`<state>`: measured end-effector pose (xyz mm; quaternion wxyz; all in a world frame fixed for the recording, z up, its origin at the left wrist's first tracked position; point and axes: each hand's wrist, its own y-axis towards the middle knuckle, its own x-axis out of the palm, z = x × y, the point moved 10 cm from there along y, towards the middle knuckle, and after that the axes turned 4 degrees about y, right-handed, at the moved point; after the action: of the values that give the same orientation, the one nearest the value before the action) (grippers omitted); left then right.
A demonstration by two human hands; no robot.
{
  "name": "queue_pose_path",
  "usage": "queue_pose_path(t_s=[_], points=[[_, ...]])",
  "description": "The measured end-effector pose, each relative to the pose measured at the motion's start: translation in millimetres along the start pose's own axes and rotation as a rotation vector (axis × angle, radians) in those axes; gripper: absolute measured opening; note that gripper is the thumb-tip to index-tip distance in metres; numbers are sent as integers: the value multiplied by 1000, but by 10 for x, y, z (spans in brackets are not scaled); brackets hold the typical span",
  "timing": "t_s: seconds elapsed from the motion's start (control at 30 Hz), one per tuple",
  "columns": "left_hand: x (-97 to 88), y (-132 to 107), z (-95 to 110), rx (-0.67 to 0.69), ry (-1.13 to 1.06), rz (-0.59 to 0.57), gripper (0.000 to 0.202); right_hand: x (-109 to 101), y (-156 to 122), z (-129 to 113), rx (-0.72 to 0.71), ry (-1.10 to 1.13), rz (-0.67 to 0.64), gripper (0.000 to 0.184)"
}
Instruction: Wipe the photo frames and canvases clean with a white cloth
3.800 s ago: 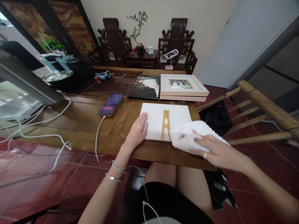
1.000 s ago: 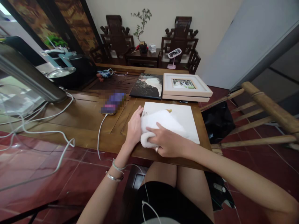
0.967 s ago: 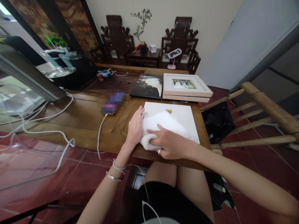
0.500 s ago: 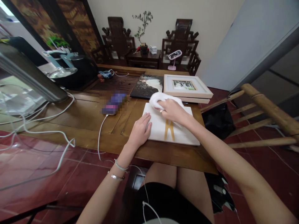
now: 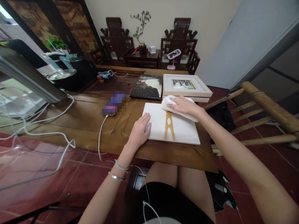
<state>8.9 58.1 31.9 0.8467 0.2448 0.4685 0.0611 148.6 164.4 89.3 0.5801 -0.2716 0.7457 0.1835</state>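
Observation:
A white canvas (image 5: 182,130) with a yellow cat figure (image 5: 168,126) lies flat near the front edge of the wooden table (image 5: 77,119). My left hand (image 5: 139,132) rests on the canvas's left edge, fingers curved over it, pressing it down. My right hand (image 5: 184,105) presses a white cloth (image 5: 168,101) onto the canvas's far edge, just above the cat's head. The cloth is bunched under my palm and fingers.
Behind the canvas lie a dark photo print (image 5: 147,87) and a stack of white picture frames (image 5: 185,87). A phone (image 5: 112,104) on a white cable sits to the left. Several cables (image 5: 35,124) trail at the left. A bamboo frame (image 5: 263,109) stands at the right.
My right hand swept the cloth from the canvas's near left corner up to its far edge, then rightward along it. The cat figure is uncovered. My left hand stayed on the left edge.

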Motion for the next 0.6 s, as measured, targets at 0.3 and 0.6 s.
queue_pose_path(t_s=[0.3,0.6], points=[[-6,5,16,4,7,7,37,12,-866,349,53,45,38,36],[-6,5,19,14,5,11,37,253,-1518,-57,-28,-33,-147,26]])
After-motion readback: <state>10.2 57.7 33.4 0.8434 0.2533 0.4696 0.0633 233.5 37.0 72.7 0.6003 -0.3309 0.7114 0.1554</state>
